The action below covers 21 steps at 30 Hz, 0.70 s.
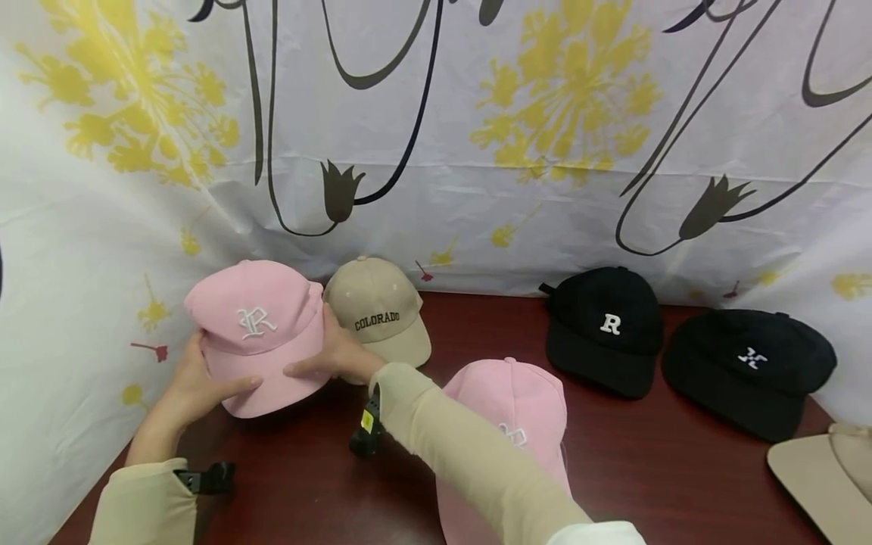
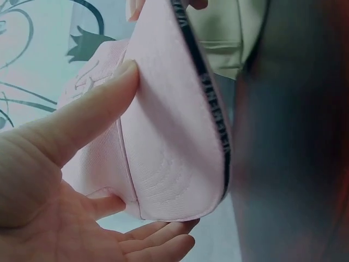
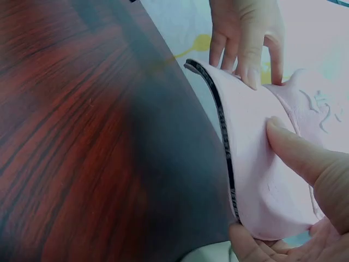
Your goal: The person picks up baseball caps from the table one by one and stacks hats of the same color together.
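Both hands hold a pink baseball cap (image 1: 248,306) with a white letter on its front, at the back left of the table. The left hand (image 1: 191,386) grips the cap's left side, its thumb on top of the brim (image 2: 169,131) and its fingers around the side edge. On the opposite side the right hand (image 1: 336,350) pinches the brim, thumb on top and fingers below. A black strip with pale lettering runs along the brim's edge in both wrist views. In the head view, a beige "COLORADO" cap (image 1: 375,303) stands right beside the right hand.
A second pink cap (image 1: 524,401) lies partly under the right forearm in the head view. Two black caps, one with an "R" (image 1: 602,333) and one with a small white mark (image 1: 749,371), sit at the right. A beige cap (image 1: 817,477) is cut off at the right edge. Patterned cloth (image 1: 443,227) hangs behind the table.
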{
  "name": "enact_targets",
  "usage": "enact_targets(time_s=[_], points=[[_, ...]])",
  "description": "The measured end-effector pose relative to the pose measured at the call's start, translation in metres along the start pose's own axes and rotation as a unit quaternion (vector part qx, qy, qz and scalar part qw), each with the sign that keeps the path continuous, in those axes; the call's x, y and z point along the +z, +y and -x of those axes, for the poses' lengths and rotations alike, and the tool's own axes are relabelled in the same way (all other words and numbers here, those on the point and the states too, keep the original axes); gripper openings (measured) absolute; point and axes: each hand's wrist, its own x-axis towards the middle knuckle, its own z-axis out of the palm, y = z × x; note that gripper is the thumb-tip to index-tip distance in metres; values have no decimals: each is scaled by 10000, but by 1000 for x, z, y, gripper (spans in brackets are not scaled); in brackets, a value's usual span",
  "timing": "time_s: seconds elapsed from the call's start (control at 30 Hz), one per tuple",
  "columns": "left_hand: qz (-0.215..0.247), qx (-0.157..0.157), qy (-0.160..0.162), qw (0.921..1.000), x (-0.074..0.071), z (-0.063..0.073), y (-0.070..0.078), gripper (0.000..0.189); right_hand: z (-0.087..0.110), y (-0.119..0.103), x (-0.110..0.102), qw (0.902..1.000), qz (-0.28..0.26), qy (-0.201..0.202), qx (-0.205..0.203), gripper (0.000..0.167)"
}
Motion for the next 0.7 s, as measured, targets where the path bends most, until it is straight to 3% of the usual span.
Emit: enact_targets(time_s=[0.07, 0.13, 0.27, 0.4, 0.6, 0.7], points=[[3, 162, 23, 9999, 0, 0, 3, 104, 2, -1, -3, 9995, -267, -38, -183, 114], [-102, 255, 70, 9996, 0, 1, 7, 106, 3, -3, -5, 9993, -208, -14, -317, 116], [-399, 207, 96, 9989, -2, 4, 16, 110, 6, -10, -7, 9969, 761, 192, -97, 118], [-555, 165, 47, 9983, -4, 7, 24, 111, 10, -15, -7, 9904, 1344, 266, 190, 125], [-644, 463, 141, 9968, -5, 9, 33, 111, 17, -22, -15, 9891, 1316, 403, -527, 137], [-737, 502, 161, 9959, -4, 10, 39, 113, 23, -25, -20, 9874, 1415, 349, -625, 134]])
